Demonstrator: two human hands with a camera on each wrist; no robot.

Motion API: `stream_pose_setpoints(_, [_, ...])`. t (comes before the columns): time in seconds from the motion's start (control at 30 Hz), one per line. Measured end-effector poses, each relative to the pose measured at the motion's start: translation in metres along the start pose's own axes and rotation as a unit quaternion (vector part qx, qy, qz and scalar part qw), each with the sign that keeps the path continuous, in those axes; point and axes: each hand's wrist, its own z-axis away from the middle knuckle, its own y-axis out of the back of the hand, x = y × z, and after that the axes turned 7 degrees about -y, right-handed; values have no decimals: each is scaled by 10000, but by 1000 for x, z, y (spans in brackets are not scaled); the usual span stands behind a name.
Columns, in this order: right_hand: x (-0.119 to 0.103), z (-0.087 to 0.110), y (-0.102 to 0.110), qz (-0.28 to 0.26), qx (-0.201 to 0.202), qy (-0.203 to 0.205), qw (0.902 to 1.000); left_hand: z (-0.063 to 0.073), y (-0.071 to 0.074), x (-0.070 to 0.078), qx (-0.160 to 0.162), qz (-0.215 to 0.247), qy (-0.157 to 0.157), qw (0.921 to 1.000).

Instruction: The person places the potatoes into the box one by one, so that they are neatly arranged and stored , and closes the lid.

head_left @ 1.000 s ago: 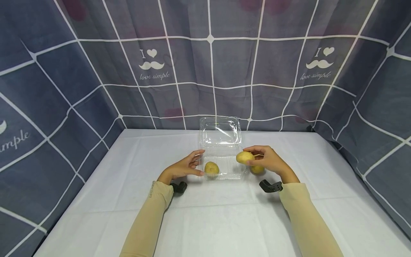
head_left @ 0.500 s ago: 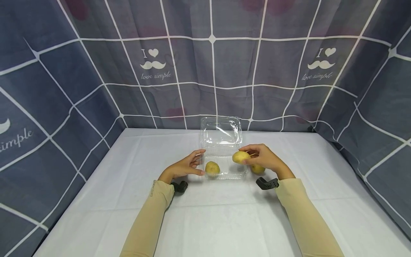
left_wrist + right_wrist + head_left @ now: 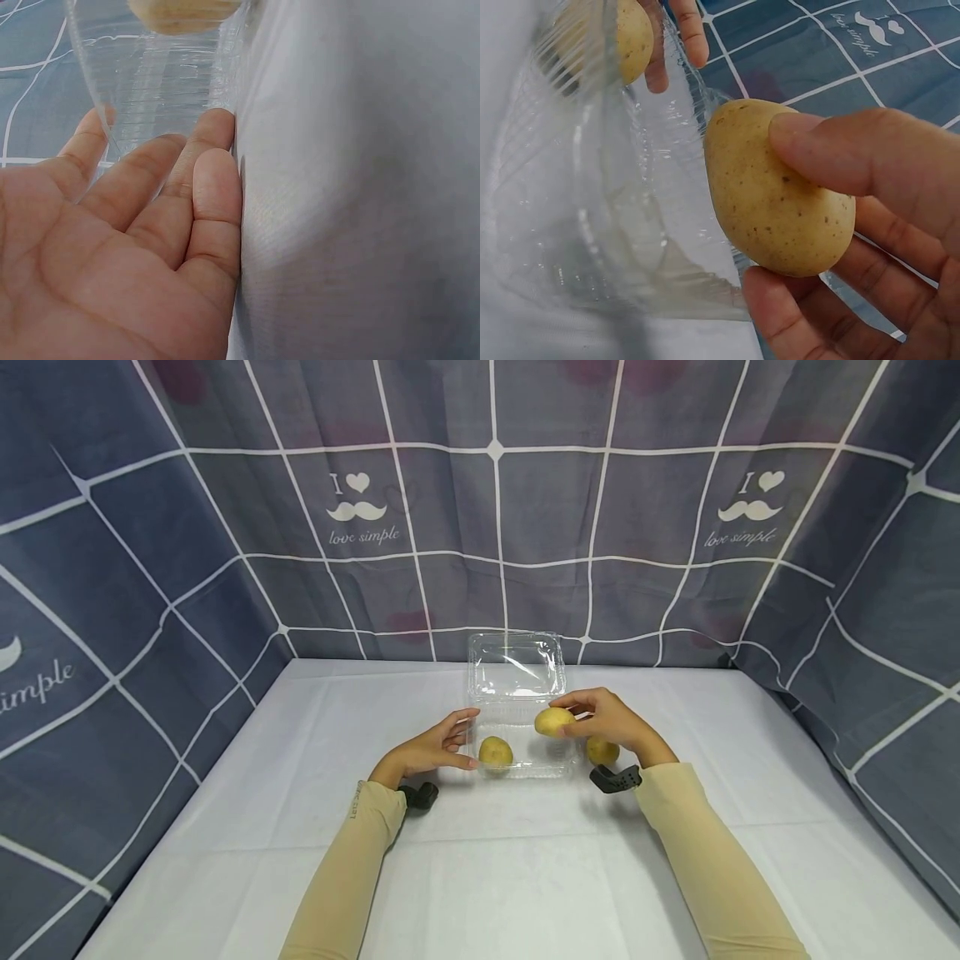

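My right hand (image 3: 613,722) pinches a yellow potato (image 3: 553,722) between thumb and fingers, above the right half of a clear plastic clamshell box (image 3: 528,758). In the right wrist view the potato (image 3: 772,202) shows small dark specks. The box's hinged lid (image 3: 517,667) stands raised at the back. Another potato (image 3: 495,752) sits inside the box at the front left. My left hand (image 3: 427,750) is at the box's left side, its fingers loosely extended. In the left wrist view the fingertips (image 3: 215,126) lie against the clear wall, close to the tablecloth.
A third potato (image 3: 602,752) lies on the white tablecloth (image 3: 495,877) just right of the box, below my right hand. A grey-blue curtain with white lines (image 3: 540,510) encloses the table at the back and both sides.
My right hand has moved left with the potato, from the box's right edge to over its inside. The left hand keeps its place at the box's left side.
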Motion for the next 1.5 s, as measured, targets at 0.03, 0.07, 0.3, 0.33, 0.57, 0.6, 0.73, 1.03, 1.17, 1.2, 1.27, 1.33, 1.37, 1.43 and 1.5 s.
stream_pose_setpoints(0.03, [0, -1, 0, 31, -1, -10, 10000, 0, 0, 0, -2, 5, 3, 10000])
stream_pose_setpoints(0.07, [-1, -2, 0, 81, 1, -20, 10000, 0, 0, 0, -2, 12, 3, 10000])
stream_pose_setpoints(0.3, [-3, -11, -3, -23, -153, -30, 9999, 0, 0, 0, 2, 74, 24, 10000])
stream_pose_setpoints(0.33, [-3, -13, -4, -88, -187, -28, 9998, 0, 0, -1, 0, 71, 27, 10000])
stream_pose_setpoints(0.57, [-8, -21, -11, -300, -256, -58, 9992, 0, 0, 0, -6, 60, 32, 10000])
stream_pose_setpoints(0.6, [-9, -22, -12, -322, -261, -77, 9991, 0, 0, 0, -3, 64, 29, 10000])
stream_pose_setpoints(0.73, [-12, -26, -17, -449, -282, -160, 9985, 0, 1, -1, 12, 61, 32, 10000])
stream_pose_setpoints(1.03, [-15, -36, -24, -577, -264, -537, 9965, -1, 0, -1, 31, 108, 72, 9999])
stream_pose_setpoints(1.17, [-17, -40, -26, -622, -277, -505, 9964, -1, 1, -1, 9, 99, 49, 9999])
stream_pose_setpoints(1.2, [-18, -41, -27, -624, -293, -464, 9965, -1, 1, 0, 3, 103, 46, 9999])
stream_pose_setpoints(1.27, [-18, -44, -28, -652, -341, -398, 9965, -1, 0, 0, -2, 92, 55, 9999])
stream_pose_setpoints(1.33, [-19, -45, -30, -649, -405, -344, 9965, -1, 0, 0, 9, 78, 74, 9999])
stream_pose_setpoints(1.37, [-20, -46, -30, -650, -447, -324, 9964, -1, 0, 0, 16, 80, 83, 9999])
stream_pose_setpoints(1.43, [-21, -47, -32, -631, -491, -357, 9962, -1, 0, 0, 23, 80, 98, 9999])
stream_pose_setpoints(1.5, [-21, -48, -33, -572, -545, -349, 9963, -1, 0, 0, 24, 94, 101, 9999])
